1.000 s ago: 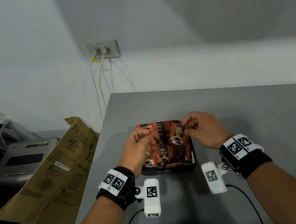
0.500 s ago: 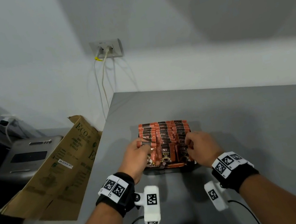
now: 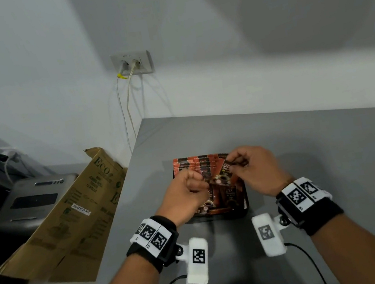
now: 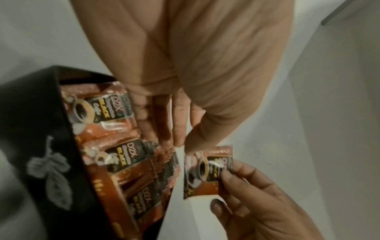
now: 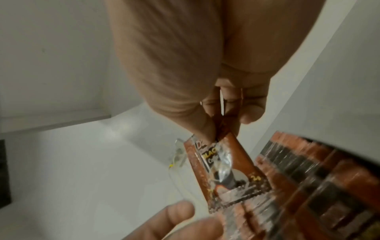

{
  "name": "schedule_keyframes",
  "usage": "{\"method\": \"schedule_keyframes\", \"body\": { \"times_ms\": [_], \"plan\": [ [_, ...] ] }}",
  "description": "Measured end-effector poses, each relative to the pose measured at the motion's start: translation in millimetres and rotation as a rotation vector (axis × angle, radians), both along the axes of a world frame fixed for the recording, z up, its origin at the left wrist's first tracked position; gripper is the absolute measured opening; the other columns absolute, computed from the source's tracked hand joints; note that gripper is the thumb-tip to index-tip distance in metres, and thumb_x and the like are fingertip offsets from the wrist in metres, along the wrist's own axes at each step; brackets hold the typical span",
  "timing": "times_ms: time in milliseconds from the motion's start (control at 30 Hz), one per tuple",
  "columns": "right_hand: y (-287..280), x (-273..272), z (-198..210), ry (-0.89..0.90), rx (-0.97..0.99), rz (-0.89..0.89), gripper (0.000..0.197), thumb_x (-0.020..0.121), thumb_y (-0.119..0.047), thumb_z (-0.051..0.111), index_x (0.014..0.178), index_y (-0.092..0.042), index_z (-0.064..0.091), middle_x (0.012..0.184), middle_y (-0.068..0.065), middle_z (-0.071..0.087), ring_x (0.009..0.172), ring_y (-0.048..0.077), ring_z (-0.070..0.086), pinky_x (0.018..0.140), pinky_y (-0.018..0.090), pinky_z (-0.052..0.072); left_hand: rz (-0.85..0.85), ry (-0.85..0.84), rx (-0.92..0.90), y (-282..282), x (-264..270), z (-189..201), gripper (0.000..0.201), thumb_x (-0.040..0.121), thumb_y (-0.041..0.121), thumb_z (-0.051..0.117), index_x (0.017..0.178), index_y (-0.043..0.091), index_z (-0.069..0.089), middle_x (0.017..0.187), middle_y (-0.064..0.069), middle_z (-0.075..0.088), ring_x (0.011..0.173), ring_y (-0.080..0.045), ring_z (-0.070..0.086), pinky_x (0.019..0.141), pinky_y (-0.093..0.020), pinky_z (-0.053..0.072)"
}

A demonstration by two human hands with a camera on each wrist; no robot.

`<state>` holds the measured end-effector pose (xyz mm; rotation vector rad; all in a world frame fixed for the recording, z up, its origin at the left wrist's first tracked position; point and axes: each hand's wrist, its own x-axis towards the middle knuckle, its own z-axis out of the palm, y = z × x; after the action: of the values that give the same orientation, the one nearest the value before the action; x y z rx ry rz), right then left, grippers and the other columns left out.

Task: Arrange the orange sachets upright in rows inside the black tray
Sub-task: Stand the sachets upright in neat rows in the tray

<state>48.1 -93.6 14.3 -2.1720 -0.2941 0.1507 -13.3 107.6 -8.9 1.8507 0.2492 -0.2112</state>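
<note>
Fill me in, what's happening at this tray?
A person is packing orange sachets upright into a black tray on the grey table. The right hand pinches one loose sachet by its top above the tray. The left hand is at the standing rows; its grip is unclear.

A flat grey worktop (image 3: 304, 148) meets a plain white wall (image 3: 23, 57). At about eleven o'clock a grey wall socket plate (image 3: 132, 63) holds two plugs, their white cables (image 3: 125, 107) hanging down behind the worktop's far left corner. At nine o'clock a flattened brown cardboard box with green print (image 3: 72, 222) leans off the worktop's left edge, beside a grey machine with a dark panel (image 3: 32, 201)
</note>
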Motion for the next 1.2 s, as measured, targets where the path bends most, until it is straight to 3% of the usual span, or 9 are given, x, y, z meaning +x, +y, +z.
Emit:
{"method": "schedule_keyframes", "body": {
  "times_ms": [200,300,433,533,700,833,933,1033,1200],
  "plan": [
    [-10,-7,-28,0.062,-0.287,0.062,0.019,0.088,-0.009,0.070,0.092,-0.028,0.070,0.085,-0.014,0.066,0.079,0.002,0.063,0.072,0.012,0.049,-0.263,0.070,0.232,-4,-8,-15,0.045,0.074,0.009,0.082,0.101,0.030,0.052,0.102,0.008,0.069,0.096,-0.005,0.065,0.076,-0.017,0.051],
    [-5,-11,-40,0.087,-0.356,0.103,0.019,0.092,-0.008,0.064,0.098,-0.026,0.068,0.089,-0.012,0.065,0.081,0.005,0.062,0.064,0.006,0.040,-0.304,0.020,0.353,-9,-10,-24,0.041,0.077,0.010,0.080,0.095,0.033,0.051,0.097,0.008,0.068,0.093,-0.005,0.065,0.081,-0.017,0.052],
    [0,-15,-48,0.052,-0.421,0.139,0.022,0.092,-0.006,0.060,0.103,-0.022,0.070,0.104,-0.002,0.071,0.094,0.015,0.065,0.082,0.024,0.052,-0.328,-0.026,0.422,-8,-12,-30,0.034,0.082,0.011,0.076,0.088,0.033,0.051,0.090,0.010,0.068,0.087,-0.002,0.065,0.080,-0.015,0.051],
    [-1,-14,-53,0.020,-0.450,0.161,0.023,0.091,-0.007,0.061,0.107,-0.020,0.071,0.111,-0.001,0.068,0.101,0.017,0.062,0.093,0.031,0.052,-0.334,-0.050,0.398,-5,-15,-31,0.029,0.085,0.010,0.073,0.091,0.031,0.053,0.088,0.011,0.068,0.084,0.001,0.064,0.075,-0.011,0.048],
    [-3,-16,-57,-0.084,-0.506,0.198,0.028,0.091,-0.010,0.060,0.115,-0.021,0.072,0.115,-0.003,0.063,0.111,0.015,0.051,0.101,0.029,0.043,-0.236,-0.088,0.337,5,-14,-27,0.030,0.086,0.007,0.067,0.087,0.035,0.059,0.087,0.012,0.065,0.084,-0.005,0.063,0.082,-0.025,0.053],
    [-3,-22,-59,-0.110,-0.501,0.219,0.034,0.090,-0.012,0.062,0.123,-0.022,0.068,0.119,-0.006,0.062,0.114,0.014,0.047,0.100,0.022,0.036,-0.063,-0.103,0.159,11,-12,-16,0.027,0.090,0.004,0.060,0.090,0.030,0.065,0.087,0.002,0.067,0.064,-0.017,0.059,0.063,-0.034,0.052],
    [-4,-25,-56,-0.141,-0.429,0.159,0.034,0.086,-0.015,0.069,0.120,-0.018,0.069,0.116,-0.005,0.063,0.112,0.014,0.048,0.101,0.023,0.040,0.003,-0.106,0.079,15,-11,-12,0.029,0.094,0.007,0.060,0.092,0.036,0.068,0.082,0.005,0.068,0.060,-0.012,0.056,0.059,-0.036,0.053],
    [2,-27,-35,-0.040,-0.147,0.071,0.025,0.088,-0.024,0.069,0.113,-0.025,0.069,0.106,-0.012,0.065,0.097,0.003,0.059,0.082,0.010,0.041,0.006,-0.110,0.038,13,-9,-7,0.025,0.094,0.011,0.062,0.095,0.036,0.067,0.088,0.002,0.070,0.065,-0.009,0.062,0.062,-0.031,0.054],
    [16,-30,-4,0.158,0.107,0.144,0.019,0.092,-0.025,0.069,0.110,-0.028,0.071,0.099,-0.013,0.075,0.088,-0.001,0.069,0.078,0.013,0.052,-0.004,-0.143,-0.002,2,-2,-3,0.024,0.093,0.012,0.066,0.089,0.035,0.066,0.087,-0.005,0.070,0.063,-0.020,0.057,0.059,-0.040,0.051]
  ]
}}
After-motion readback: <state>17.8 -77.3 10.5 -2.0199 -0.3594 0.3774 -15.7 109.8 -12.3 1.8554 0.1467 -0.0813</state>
